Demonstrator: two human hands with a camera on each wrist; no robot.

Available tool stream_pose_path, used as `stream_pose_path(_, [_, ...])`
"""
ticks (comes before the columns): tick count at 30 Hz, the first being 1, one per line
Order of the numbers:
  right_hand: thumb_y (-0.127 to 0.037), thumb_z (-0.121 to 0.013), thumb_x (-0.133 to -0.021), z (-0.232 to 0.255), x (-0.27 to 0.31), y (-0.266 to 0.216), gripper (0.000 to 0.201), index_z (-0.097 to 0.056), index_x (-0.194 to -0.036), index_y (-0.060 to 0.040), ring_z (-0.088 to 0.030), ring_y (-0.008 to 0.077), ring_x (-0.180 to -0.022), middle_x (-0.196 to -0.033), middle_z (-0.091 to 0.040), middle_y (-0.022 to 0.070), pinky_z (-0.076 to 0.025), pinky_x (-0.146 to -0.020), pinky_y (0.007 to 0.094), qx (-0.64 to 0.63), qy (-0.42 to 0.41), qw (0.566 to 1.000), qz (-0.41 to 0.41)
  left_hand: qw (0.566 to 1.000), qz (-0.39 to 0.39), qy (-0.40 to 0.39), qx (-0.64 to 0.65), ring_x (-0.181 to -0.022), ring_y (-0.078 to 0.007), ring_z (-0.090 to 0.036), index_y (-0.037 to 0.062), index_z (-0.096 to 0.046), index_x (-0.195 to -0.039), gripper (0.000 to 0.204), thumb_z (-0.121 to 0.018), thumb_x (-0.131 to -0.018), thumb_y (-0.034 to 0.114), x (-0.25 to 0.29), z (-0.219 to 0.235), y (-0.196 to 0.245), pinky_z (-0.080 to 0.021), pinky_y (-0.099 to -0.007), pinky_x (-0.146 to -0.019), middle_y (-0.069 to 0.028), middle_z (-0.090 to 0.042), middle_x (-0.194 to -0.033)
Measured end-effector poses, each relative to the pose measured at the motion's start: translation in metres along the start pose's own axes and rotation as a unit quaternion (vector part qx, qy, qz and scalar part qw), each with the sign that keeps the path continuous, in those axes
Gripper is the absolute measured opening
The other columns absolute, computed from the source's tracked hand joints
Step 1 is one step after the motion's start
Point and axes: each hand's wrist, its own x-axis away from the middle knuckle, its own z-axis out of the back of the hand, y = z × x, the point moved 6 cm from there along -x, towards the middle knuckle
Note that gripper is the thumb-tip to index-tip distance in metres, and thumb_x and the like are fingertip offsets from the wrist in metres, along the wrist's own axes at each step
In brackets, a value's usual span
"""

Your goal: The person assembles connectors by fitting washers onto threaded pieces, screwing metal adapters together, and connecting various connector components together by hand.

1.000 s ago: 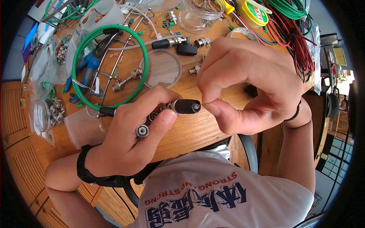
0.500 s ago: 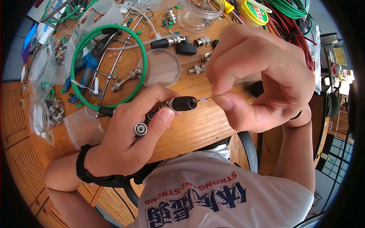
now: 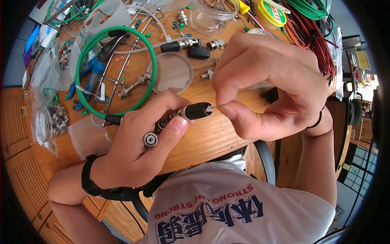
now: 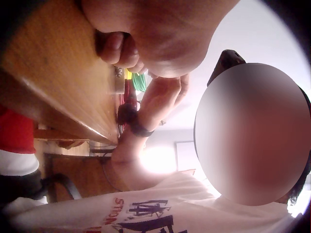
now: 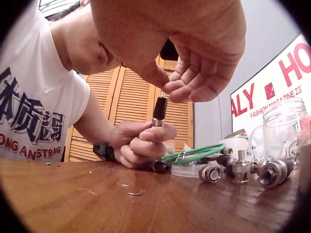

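The left hand (image 3: 134, 142) grips a connector with a black sleeve (image 3: 198, 110) between thumb and forefinger, the sleeve's open end facing right. A second metal connector (image 3: 150, 140) is tucked among the same hand's fingers. Thumb and forefinger of the right hand (image 3: 272, 89) pinch a thin pin with a whitish piece (image 3: 209, 109) right at the sleeve's mouth; how far it sits inside cannot be told. In the right wrist view the black sleeve (image 5: 160, 108) stands upright in the left hand (image 5: 141, 145), with the right hand's fingertips just above it.
A coiled green cable (image 3: 80, 77), a clear round lid (image 3: 170, 73) and loose connectors (image 3: 199, 50) lie beyond the hands. A clear jar (image 3: 213, 20), a yellow tub (image 3: 270, 14) and red wires (image 3: 323, 57) stand or lie at the far side.
The right hand moved away rightward with the pin and whitish piece, then came back left to the sleeve's mouth. The left hand kept its grip, with the sleeve shifting slightly.
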Motion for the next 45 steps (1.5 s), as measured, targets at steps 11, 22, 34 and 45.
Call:
stream_pose_path(11, [0.001,-0.076,-0.080,-0.0003,-0.0005,0.0009,0.012,-0.067,-0.087,0.0024,-0.064,0.0226,-0.068,-0.078,-0.067,0.0104,-0.052,-0.061,0.0307,0.007,0.004,1.000,-0.001,0.998,0.055,-0.014,0.022,-0.071,-0.0082,-0.049,-0.0003,-0.062,-0.110,0.020,-0.054,-0.107,0.017,0.0011,0.0006,-0.0043,-0.040,-0.0264,-0.065,-0.0043,-0.058,-0.082])
stream_pose_path(22, [0.002,-0.074,-0.079,-0.0008,-0.0001,0.0023,0.011,-0.065,-0.086,0.0023,-0.064,0.0224,-0.069,-0.079,-0.067,0.0099,-0.051,-0.063,0.0307,0.002,0.012,1.000,-0.002,0.999,0.043,-0.006,0.019,-0.074,-0.0104,-0.052,-0.0006,-0.060,-0.109,0.020,-0.053,-0.108,0.018,0.0014,0.0008,-0.0034,-0.042,-0.0270,-0.069,-0.0064,-0.060,-0.085])
stream_pose_path(34, [0.002,-0.070,-0.076,-0.0019,0.0010,0.0053,0.011,-0.063,-0.084,0.0021,-0.063,0.0261,-0.072,-0.079,-0.065,0.0112,-0.051,-0.065,0.0329,0.007,0.014,1.000,0.019,0.997,0.062,-0.004,0.055,-0.075,-0.0104,-0.055,-0.0022,-0.057,-0.114,0.021,-0.051,-0.109,0.017,0.0029,-0.0002,-0.0031,-0.044,-0.0271,-0.069,-0.0071,-0.064,-0.090])
stream_pose_path(45, [0.001,-0.072,-0.076,-0.0020,0.0016,0.0046,0.011,-0.064,-0.083,0.0018,-0.064,0.0270,-0.071,-0.078,-0.064,0.0111,-0.051,-0.063,0.0333,0.028,0.014,0.999,0.027,0.997,0.065,-0.002,0.048,-0.073,-0.0110,-0.055,-0.0020,-0.057,-0.112,0.021,-0.050,-0.109,0.017,0.0029,0.0006,-0.0029,-0.044,-0.0272,-0.069,-0.0069,-0.064,-0.088])
